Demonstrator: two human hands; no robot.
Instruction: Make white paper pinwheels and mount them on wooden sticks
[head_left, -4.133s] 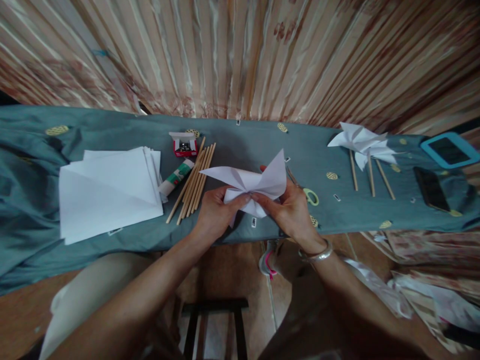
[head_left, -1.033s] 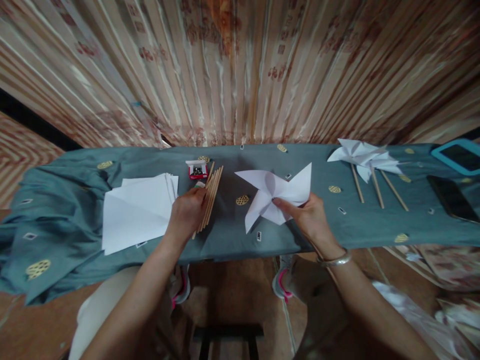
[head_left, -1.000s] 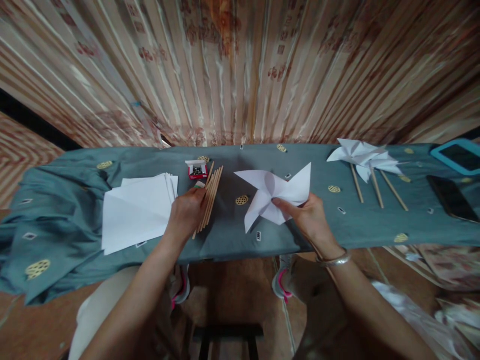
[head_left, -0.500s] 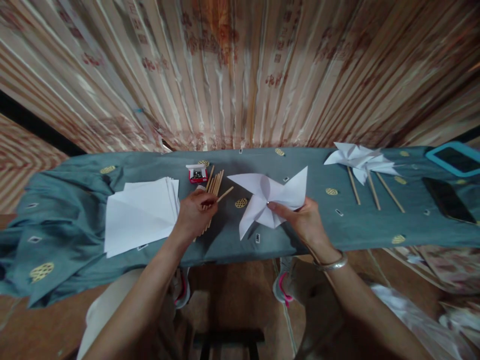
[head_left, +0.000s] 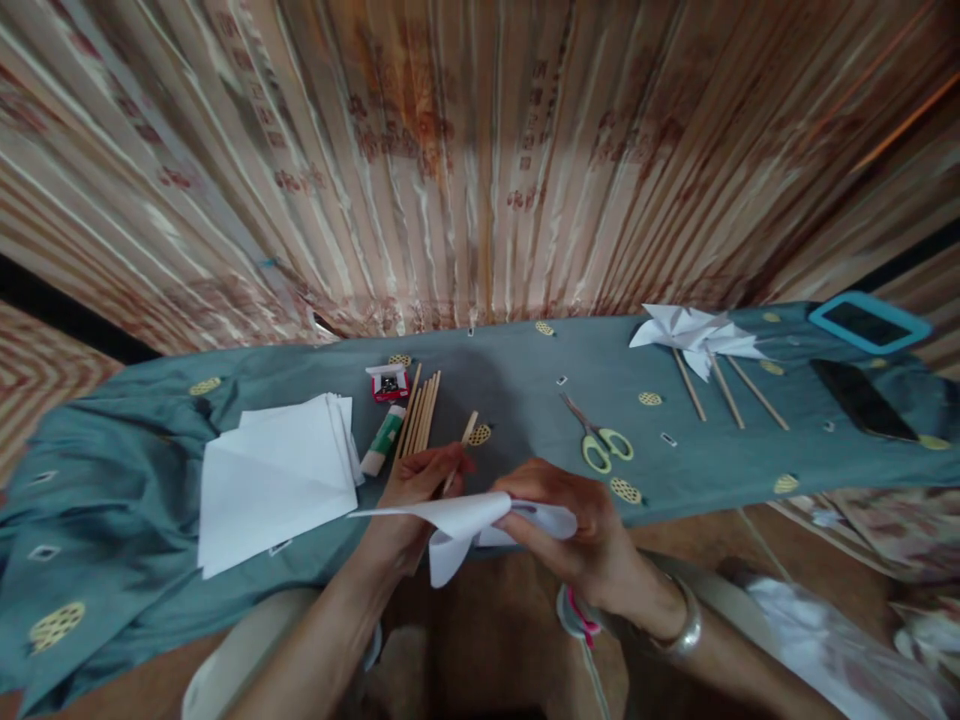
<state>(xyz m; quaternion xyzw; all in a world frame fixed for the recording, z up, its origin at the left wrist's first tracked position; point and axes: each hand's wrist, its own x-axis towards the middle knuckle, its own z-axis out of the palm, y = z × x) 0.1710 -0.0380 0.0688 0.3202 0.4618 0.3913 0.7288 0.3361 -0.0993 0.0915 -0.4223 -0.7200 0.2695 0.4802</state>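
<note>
Near the table's front edge, my right hand (head_left: 570,525) is closed on a white paper pinwheel (head_left: 457,518), which is turned nearly edge-on. My left hand (head_left: 424,485) grips a thin wooden stick (head_left: 470,428) whose upper end sticks out past the fingers. The two hands are close together, and the pinwheel's blades partly cover my left wrist. Just beyond my left hand lie several loose wooden sticks (head_left: 421,415), with a glue stick (head_left: 384,440) beside them. Scissors with yellow-green handles (head_left: 598,437) rest to the right of the hands.
A stack of white paper (head_left: 277,485) lies on the left. Behind the glue stick stands a small open red box (head_left: 388,383) of pins. Finished pinwheels on sticks (head_left: 697,332), a black phone (head_left: 862,400) and a blue-framed device (head_left: 870,322) lie at the right. A curtain (head_left: 480,170) hangs behind the table.
The pinwheel has come toward me and tipped from face-up to edge-on. My left hand has carried the stick from the pile toward it. Scissors and glue stick are now uncovered.
</note>
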